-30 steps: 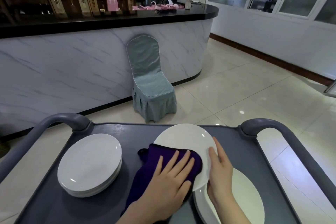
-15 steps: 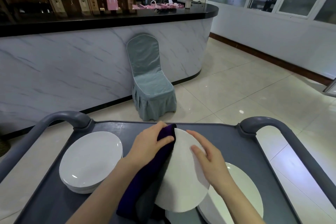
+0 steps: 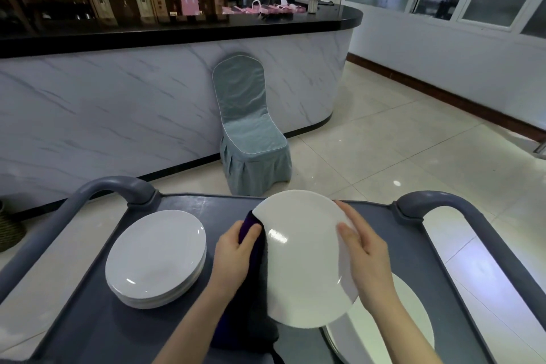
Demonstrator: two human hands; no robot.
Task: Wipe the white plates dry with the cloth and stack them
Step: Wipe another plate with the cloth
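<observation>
- My right fingers are behind the held plate (image 3: 301, 260), so only the thumb shows, lying on its face.
- Much of the purple cloth (image 3: 253, 298) is hidden behind the plate's left rim and under my left hand (image 3: 233, 257). Its lower end hangs dark towards the cart (image 3: 206, 207).
- The plates at the right (image 3: 410, 319) are covered by the held plate and my forearm, and I cannot count them.
- My left hand has fingers and thumb curled round the cloth at the plate's left rim.
- My right hand (image 3: 366, 257) clasps the right rim, holding the plate tilted above the cart.
- The stack (image 3: 156, 254) sits on the cart to the left, apart from my hands.
- Half a second ago the plate looked narrower and turned away; now its broad face is towards me.
- My left hand has slid from the top edge down the left rim.
</observation>
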